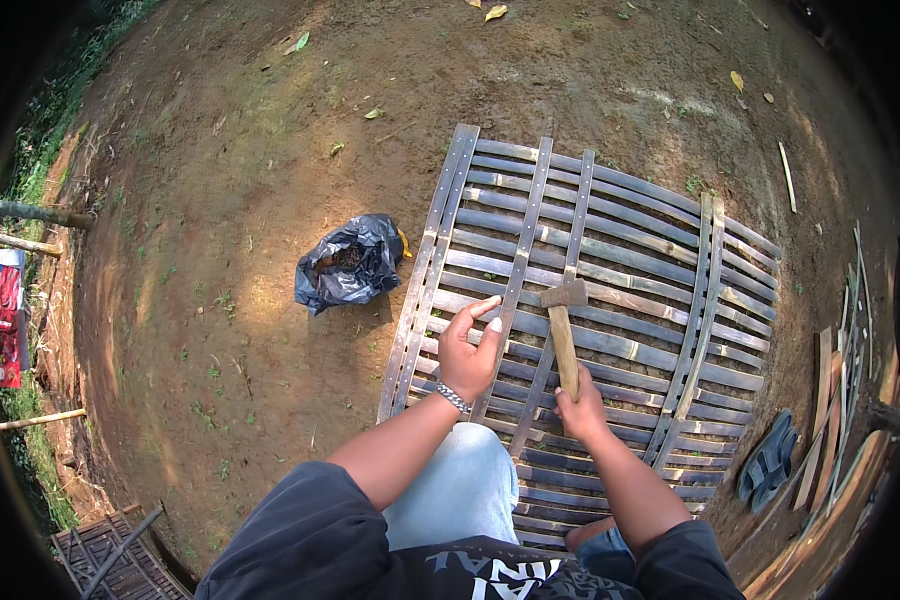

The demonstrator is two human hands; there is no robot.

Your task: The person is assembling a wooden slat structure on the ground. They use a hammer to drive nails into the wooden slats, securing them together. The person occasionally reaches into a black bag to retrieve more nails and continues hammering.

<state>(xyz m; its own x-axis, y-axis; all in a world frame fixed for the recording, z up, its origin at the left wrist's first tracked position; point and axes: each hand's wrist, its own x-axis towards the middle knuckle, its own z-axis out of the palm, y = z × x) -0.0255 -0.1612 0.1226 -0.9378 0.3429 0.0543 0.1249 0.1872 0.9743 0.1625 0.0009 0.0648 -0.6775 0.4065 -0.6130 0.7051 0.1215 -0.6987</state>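
A panel of bamboo slats (630, 270) lies flat on the bare earth in front of me, with several crosswise battens nailed over it. My right hand (582, 408) grips the wooden handle of a hammer (564, 325), whose metal head rests near a batten in the panel's middle. My left hand (468, 350) hovers open over the panel's left part, palm up, fingers spread, a metal watch at the wrist. It holds nothing that I can see. My knee in pale jeans (460, 490) rests at the panel's near edge.
A crumpled black plastic bag (350, 262) lies on the dirt left of the panel. A pair of dark sandals (768, 458) and loose bamboo strips (830, 400) lie at the right. Another slat panel (110, 555) shows at the lower left. Poles and a red sign (0, 320) stand far left.
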